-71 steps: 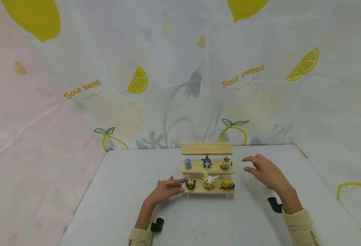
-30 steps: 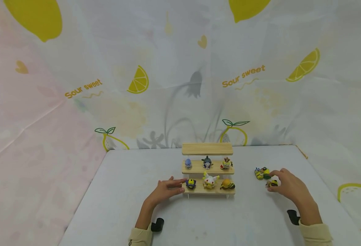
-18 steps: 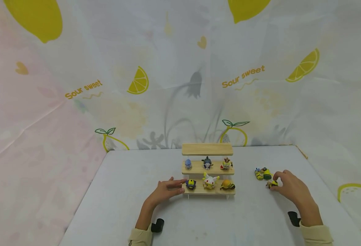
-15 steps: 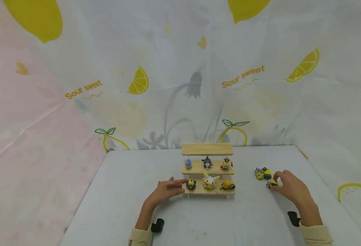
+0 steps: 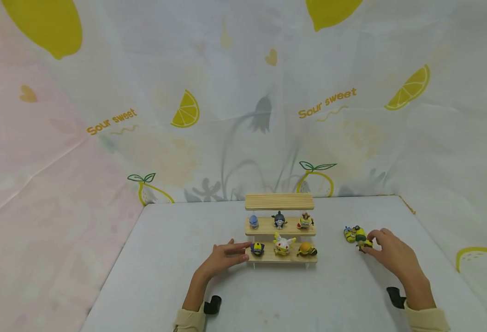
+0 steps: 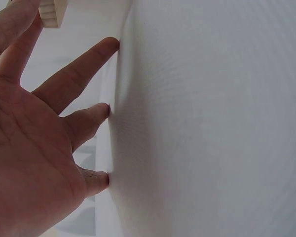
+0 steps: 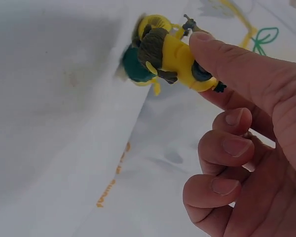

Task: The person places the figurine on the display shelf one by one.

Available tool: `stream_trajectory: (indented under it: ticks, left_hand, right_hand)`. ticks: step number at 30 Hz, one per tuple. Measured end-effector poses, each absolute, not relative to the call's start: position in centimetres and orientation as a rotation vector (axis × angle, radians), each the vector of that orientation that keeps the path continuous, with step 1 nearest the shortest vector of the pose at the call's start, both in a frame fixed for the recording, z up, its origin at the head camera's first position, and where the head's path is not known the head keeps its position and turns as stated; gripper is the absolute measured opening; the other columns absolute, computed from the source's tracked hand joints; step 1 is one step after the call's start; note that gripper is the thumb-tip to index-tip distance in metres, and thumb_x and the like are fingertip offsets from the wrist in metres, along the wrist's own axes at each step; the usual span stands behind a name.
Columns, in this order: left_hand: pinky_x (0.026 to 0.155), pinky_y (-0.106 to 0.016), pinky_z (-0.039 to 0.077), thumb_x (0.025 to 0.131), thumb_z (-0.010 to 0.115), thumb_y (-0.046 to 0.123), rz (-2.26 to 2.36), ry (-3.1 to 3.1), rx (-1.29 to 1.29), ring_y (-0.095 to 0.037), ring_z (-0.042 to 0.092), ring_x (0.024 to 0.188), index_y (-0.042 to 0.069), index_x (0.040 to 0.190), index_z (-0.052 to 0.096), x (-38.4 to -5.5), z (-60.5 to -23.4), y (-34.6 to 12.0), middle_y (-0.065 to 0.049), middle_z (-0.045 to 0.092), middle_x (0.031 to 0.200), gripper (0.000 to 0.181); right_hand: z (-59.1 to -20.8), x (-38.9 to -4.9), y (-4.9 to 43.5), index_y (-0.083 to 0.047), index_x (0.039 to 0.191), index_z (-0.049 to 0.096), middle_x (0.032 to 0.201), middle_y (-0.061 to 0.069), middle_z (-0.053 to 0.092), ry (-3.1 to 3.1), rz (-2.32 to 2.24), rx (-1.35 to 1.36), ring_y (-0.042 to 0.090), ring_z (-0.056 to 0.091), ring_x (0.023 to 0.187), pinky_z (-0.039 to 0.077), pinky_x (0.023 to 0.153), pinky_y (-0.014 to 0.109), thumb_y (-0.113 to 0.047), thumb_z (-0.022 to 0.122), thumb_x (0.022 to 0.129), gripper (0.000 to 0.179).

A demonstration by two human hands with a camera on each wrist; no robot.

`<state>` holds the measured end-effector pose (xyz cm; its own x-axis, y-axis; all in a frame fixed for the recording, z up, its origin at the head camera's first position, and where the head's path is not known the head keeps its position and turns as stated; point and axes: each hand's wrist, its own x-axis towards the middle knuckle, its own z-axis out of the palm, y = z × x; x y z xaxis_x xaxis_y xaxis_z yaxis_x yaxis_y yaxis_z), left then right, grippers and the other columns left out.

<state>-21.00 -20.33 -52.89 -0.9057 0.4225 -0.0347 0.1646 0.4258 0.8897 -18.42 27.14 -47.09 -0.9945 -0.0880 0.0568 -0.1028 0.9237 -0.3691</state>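
My right hand (image 5: pixel 393 253) pinches a small yellow toy figurine (image 7: pixel 180 61) between thumb and index finger, the other fingers curled below. The figurine has brown hair and dark feet and lies tilted close over the table. Just beyond it, a yellow and green figurine (image 5: pixel 360 234) overlaps it in the right wrist view. My left hand (image 5: pixel 224 258) is at the left end of the wooden display shelf (image 5: pixel 279 201), index finger and thumb at the lower tier's edge. In the left wrist view its other fingertips (image 6: pixel 111 44) press on the white tabletop.
On the middle tier stand a blue figurine (image 5: pixel 253 221), a dark-haired one (image 5: pixel 279 220) and a yellow one (image 5: pixel 305 221). The lower tier holds a purple-yellow figurine (image 5: pixel 257 249), a white-eared one (image 5: pixel 282 244) and an orange-backed one (image 5: pixel 307 249). Another figurine (image 5: pixel 349 234) lies right of the shelf.
My right hand came from beside the shelf down to the figurines on the right, took the near one and shifted it slightly left and away, against the green one. The left hand stays put.
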Motion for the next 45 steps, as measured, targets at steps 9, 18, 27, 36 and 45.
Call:
stream_trajectory:
  ticks: [9,18,27,36,45]
  left_hand:
    - [0.102,-0.071,-0.02,0.091,0.073,0.035,1.477,2.438,0.51,-0.039,0.023,0.144,0.03,0.128,0.068,-20.9,-53.0,-20.3,-0.001,0.071,0.115,0.039]
    - [0.102,-0.07,-0.021,0.091,0.072,0.034,1.49,2.43,0.51,-0.039,0.022,0.145,0.031,0.129,0.068,-20.7,-53.0,-20.3,-0.002,0.071,0.115,0.038]
    - [0.103,-0.071,-0.02,0.091,0.071,0.037,1.474,2.438,0.511,-0.038,0.022,0.145,0.03,0.13,0.067,-20.8,-52.9,-20.3,-0.002,0.071,0.116,0.04]
    - [0.103,-0.072,-0.017,0.091,0.071,0.041,1.446,2.457,0.519,-0.038,0.023,0.145,0.032,0.13,0.067,-20.9,-52.7,-20.3,0.0,0.071,0.115,0.041]
    - [0.103,-0.073,-0.017,0.09,0.072,0.04,1.453,2.46,0.518,-0.039,0.024,0.144,0.031,0.129,0.068,-21.0,-52.8,-20.3,-0.001,0.072,0.114,0.04]
  right_hand:
    - [-44.9,-18.2,25.8,-0.007,0.099,0.065,0.083,0.003,0.051,-2.85,0.603,0.26,0.016,0.044,0.066,0.035,0.051,0.029,-0.018,0.081,0.081,0.027]
    - [-41.9,-18.7,23.7,-0.01,0.102,0.065,0.078,-0.002,0.044,-2.705,0.641,0.392,0.015,0.041,0.07,0.032,0.055,0.027,-0.02,0.08,0.083,0.026]
    - [-39.8,-19.5,22.0,-0.008,0.107,0.067,0.084,0.0,0.051,-2.693,0.704,0.46,0.018,0.045,0.078,0.037,0.061,0.032,-0.024,0.077,0.088,0.027]
    - [-37.8,-20.8,19.4,-0.007,0.105,0.067,0.077,-0.001,0.046,-2.621,0.691,0.566,0.017,0.042,0.072,0.035,0.059,0.031,-0.019,0.078,0.087,0.025]
    - [-36.4,-22.3,16.5,-0.009,0.105,0.067,0.075,-0.003,0.044,-2.625,0.709,0.666,0.015,0.041,0.07,0.033,0.058,0.031,-0.02,0.078,0.087,0.023]
